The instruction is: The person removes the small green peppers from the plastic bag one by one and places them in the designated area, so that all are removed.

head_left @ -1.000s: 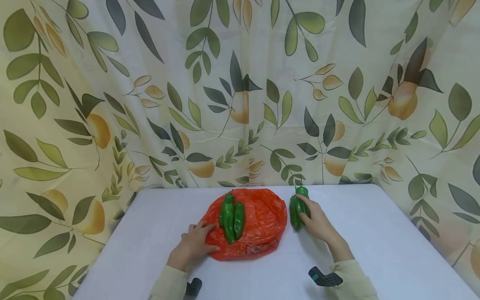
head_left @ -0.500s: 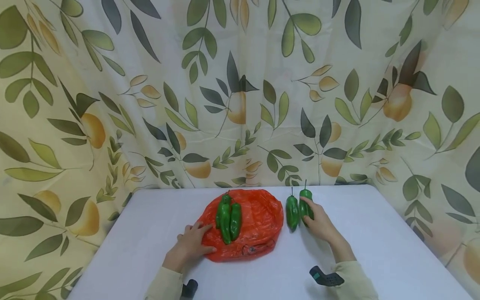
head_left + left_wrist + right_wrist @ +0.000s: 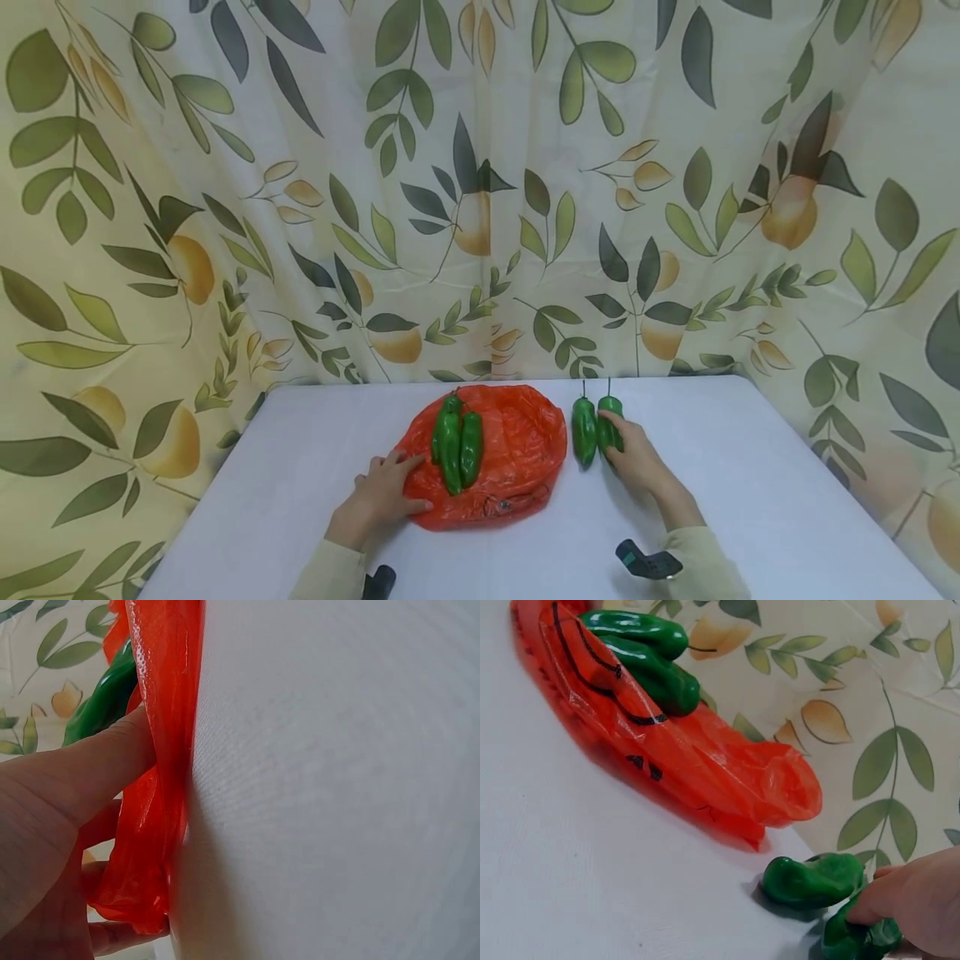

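A green pepper (image 3: 611, 406) lies at the right of the bag, and my right hand (image 3: 637, 457) grips it between thumb and fingers. Right beside it on the left lies another green pepper (image 3: 584, 432), stem pointing away from me; in the right wrist view this second pepper (image 3: 810, 881) rests on the table. Several green peppers (image 3: 450, 450) lie together on a crumpled red plastic bag (image 3: 521, 467). My left hand (image 3: 378, 498) rests against the bag's left edge with fingers spread. In the left wrist view the thumb (image 3: 112, 754) touches the red plastic.
A white table (image 3: 757, 483) carries everything. Behind it hangs a curtain (image 3: 525, 208) with a leaf and fruit pattern. A dark wrist device (image 3: 648, 562) sits by the right sleeve, and another (image 3: 379, 581) by the left.
My right hand held two peppers close together a second ago; the left one now lies free of it. The right hand keeps one pepper. My left hand stays at the bag.
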Available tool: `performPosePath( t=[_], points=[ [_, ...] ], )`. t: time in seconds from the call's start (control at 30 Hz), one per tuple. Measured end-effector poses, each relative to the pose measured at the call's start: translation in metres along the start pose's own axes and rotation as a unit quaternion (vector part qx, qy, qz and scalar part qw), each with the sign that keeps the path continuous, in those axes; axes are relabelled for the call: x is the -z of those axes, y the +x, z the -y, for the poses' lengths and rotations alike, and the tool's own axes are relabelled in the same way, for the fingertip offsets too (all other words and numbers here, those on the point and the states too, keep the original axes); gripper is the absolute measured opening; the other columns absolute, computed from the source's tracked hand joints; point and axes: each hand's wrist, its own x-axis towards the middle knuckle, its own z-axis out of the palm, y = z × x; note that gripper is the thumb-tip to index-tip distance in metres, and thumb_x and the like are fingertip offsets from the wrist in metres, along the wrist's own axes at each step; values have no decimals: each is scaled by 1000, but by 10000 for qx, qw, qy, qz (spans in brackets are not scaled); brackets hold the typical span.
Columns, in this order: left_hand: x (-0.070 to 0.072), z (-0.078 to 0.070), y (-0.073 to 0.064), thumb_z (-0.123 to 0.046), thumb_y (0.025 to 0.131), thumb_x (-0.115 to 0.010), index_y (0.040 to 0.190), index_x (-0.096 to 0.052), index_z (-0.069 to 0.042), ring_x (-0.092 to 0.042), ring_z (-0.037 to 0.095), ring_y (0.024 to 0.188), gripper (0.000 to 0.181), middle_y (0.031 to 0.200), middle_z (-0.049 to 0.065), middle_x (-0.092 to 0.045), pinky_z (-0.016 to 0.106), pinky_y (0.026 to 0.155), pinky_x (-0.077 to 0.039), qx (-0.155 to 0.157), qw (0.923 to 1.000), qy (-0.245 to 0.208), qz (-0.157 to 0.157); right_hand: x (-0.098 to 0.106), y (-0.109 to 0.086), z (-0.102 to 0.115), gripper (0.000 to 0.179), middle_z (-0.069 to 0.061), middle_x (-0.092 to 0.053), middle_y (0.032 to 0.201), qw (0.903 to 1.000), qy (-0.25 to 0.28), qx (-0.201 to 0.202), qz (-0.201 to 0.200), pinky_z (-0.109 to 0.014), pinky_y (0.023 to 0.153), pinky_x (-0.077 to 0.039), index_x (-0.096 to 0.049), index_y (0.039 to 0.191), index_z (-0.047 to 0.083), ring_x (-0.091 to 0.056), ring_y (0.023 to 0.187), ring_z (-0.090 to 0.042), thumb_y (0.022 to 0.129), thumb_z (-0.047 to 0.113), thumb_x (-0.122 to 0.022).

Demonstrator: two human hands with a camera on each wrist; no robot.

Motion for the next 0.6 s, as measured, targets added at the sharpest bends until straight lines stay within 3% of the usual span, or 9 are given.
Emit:
performPosePath(
  t=[0.23, 0.6],
  points=[
    [1, 0, -2, -45, 79, -83, 144, -56, -18, -45, 39, 128, 76, 149, 14, -48, 74, 99, -43, 14, 10000, 20, -14, -4, -1, 7, 64, -43, -35, 146, 9986, -100, -473, 213, -72, 112, -32, -33, 154, -1, -35, 137, -60, 93, -3, -51],
    [2, -3, -2, -45, 78, -84, 145, -56, -18, -44, 39, 129, 77, 150, 15, -47, 75, 100, -42, 0, 10000, -8, 6, -4, -2, 3, 64, -44, -39, 144, 9974, -479, -510, 158, -72, 110, -35, -32, 155, -1, -37, 136, -61, 95, 1, -54]
  ],
)
